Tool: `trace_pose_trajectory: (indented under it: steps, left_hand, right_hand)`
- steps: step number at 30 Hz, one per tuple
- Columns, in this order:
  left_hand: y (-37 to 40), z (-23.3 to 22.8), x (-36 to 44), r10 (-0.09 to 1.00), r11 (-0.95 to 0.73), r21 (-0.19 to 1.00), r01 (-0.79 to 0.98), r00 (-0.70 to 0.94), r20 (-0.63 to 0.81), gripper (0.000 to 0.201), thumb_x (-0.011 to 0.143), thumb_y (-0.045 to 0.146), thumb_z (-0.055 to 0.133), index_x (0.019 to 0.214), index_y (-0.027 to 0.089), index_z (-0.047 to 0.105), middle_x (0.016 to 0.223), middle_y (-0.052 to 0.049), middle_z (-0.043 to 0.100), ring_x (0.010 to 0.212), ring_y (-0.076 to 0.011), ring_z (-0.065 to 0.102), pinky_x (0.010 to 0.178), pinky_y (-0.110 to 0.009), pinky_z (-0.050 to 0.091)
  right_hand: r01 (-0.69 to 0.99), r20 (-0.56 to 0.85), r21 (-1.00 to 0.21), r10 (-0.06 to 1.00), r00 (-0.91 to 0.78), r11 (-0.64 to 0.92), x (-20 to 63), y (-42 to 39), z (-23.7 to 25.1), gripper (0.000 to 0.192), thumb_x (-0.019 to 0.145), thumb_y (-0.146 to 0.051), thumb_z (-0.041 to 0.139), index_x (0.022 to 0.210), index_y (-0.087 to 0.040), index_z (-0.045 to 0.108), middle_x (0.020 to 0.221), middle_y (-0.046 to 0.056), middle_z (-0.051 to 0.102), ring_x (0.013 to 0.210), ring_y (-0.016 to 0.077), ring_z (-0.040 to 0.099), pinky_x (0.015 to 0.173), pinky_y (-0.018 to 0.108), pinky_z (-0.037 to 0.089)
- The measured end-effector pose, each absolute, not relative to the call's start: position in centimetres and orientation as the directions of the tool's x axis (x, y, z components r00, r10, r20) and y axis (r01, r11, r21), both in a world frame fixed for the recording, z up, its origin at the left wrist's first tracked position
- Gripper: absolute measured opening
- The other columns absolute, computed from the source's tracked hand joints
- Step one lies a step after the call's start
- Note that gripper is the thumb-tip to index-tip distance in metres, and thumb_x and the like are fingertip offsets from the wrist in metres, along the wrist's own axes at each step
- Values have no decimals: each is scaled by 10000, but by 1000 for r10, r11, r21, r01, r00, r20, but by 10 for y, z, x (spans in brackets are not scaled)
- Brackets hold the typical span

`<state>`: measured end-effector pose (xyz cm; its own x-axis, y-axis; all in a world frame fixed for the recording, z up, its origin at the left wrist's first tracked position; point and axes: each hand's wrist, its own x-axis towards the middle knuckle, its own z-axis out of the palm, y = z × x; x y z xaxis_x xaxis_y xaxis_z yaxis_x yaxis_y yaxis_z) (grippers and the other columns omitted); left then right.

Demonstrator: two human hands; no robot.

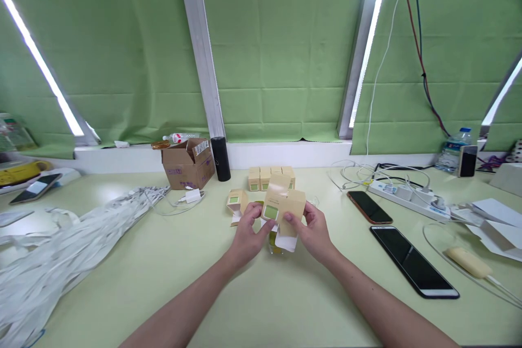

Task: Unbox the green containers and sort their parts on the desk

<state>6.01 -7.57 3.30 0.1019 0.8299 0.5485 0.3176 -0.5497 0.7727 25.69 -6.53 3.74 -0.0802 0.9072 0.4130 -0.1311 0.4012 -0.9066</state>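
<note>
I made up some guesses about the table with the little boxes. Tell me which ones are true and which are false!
1. Both hands, left hand and right hand, hold one small tan carton. True.
2. A row of small tan cartons stands behind the hands. True.
3. The brown cardboard box is shut. False: its flaps are open.
4. The two phones lie left of the hands. False: they lie to the right.

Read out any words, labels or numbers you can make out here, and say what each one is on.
No text here can be read.
Carton held in both hands: green label, print too small.
Cardboard box: purple print and a white sticker, both blurred.
Bottle on the sill: red label, unreadable.
Row of cartons: green labels, no legible text.
</note>
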Motion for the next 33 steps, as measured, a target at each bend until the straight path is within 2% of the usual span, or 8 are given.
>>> trace_pose_trajectory:
  steps: [7, 9, 13, 16, 20, 25, 28, 33]
  left_hand:
    - [-75, 37, 60, 683, -697, 638, 327, 36, 729, 115, 922, 323, 735, 917, 212, 701, 989, -77, 700, 977, -228, 650, 853, -370, 545]
    - [-74, 39, 56, 500, -791, 445, 420, 25, 865, 18, 930, 228, 717, 945, 231, 708, 939, -62, 734, 976, -229, 643, 853, -391, 547]
    - [-76, 51, 42, 115, -760, -44, 649, 201, 973, 256, 898, 60, 668, 1013, 281, 727, 955, -47, 787, 1001, -251, 619, 864, -442, 524]
    - [-81, 62, 34, -4, -626, -281, 728, 357, 934, 327, 842, 45, 717, 1026, 314, 736, 999, -32, 807, 955, -248, 604, 873, -456, 477]
    - [-86, 68, 34, -68, -541, -382, 749, 414, 908, 347, 807, 6, 726, 996, 297, 736, 949, -24, 813, 898, -232, 571, 854, -436, 420]
    - [-80, 66, 36, 65, -567, -164, 807, 242, 968, 252, 844, 51, 694, 907, 288, 750, 857, -24, 794, 909, -250, 576, 853, -439, 407]
    - [-67, 69, 24, 273, -528, 174, 831, -27, 962, 96, 888, 221, 699, 807, 245, 746, 798, -48, 762, 901, -260, 596, 872, -441, 445]
    - [-40, 82, -22, 597, -214, 657, 723, -435, 674, 383, 862, 545, 627, 778, 185, 727, 809, -60, 717, 811, -237, 620, 743, -340, 471]
  right_hand:
    - [16, 620, -783, 781, -70, 622, 263, -63, 32, 389, 852, -370, 767, 1209, -261, 657, 1195, 87, 718, 1098, 281, 655, 926, 422, 537]
    - [50, 630, -772, 773, -67, 634, 263, -62, 29, 435, 832, -297, 745, 1251, -276, 628, 1203, 83, 700, 1104, 280, 649, 935, 429, 526]
    - [134, 610, -781, 791, -40, 610, 263, -56, 23, 562, 714, -270, 779, 1251, -269, 613, 1247, 97, 665, 1083, 289, 645, 917, 430, 526]
    - [204, 576, -799, 818, -14, 566, 263, -51, 19, 611, 665, -292, 796, 1247, -258, 613, 1225, 97, 668, 1045, 285, 635, 894, 424, 526]
    - [248, 534, -819, 845, 3, 517, 262, -46, 17, 564, 664, -305, 768, 1210, -252, 635, 1141, 87, 689, 998, 282, 625, 856, 415, 526]
    - [241, 530, -822, 848, -12, 517, 263, -41, 13, 394, 756, -299, 678, 1147, -256, 651, 1106, 79, 704, 1014, 281, 627, 869, 425, 507]
    - [239, 531, -820, 847, -20, 520, 264, -39, 11, 306, 856, -309, 610, 1157, -261, 639, 1032, 62, 716, 1027, 278, 631, 906, 447, 495]
    - [248, 515, -826, 857, -37, 507, 266, -37, 9, 292, 887, -336, 610, 1169, -264, 634, 1020, 61, 718, 1051, 285, 633, 929, 470, 493]
